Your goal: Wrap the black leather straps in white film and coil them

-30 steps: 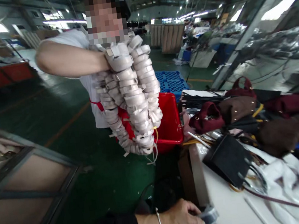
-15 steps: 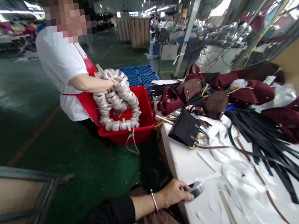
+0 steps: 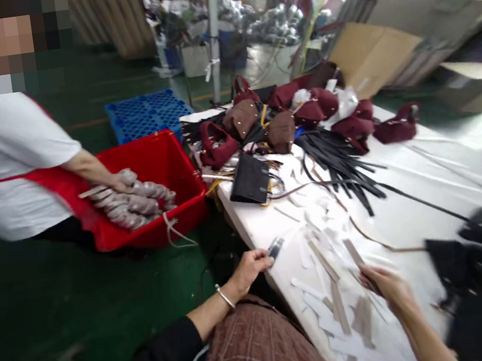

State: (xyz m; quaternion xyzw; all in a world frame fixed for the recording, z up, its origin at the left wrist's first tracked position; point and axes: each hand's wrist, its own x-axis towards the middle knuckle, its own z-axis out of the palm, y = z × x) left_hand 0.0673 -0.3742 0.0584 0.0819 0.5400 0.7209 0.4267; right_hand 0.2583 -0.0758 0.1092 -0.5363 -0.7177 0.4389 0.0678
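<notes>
The left hand [image 3: 249, 269] has its fingers closed on a small clear-and-dark object [image 3: 275, 249] at the bench [image 3: 255, 224] edge; the right hand [image 3: 385, 284] grips a grey-brown strip [image 3: 353, 252] above white and grey-brown strips [image 3: 338, 304] scattered on the bench

From where I stand, the left arm [image 3: 212, 320] reaches forward, the left hand [image 3: 249, 269] closed in a pinch between thumb and fingers. The right arm [image 3: 422, 325], bare along the forearm, slants inward, the right hand [image 3: 385, 281] bent leftward and pinching too, well apart from the other.
</notes>
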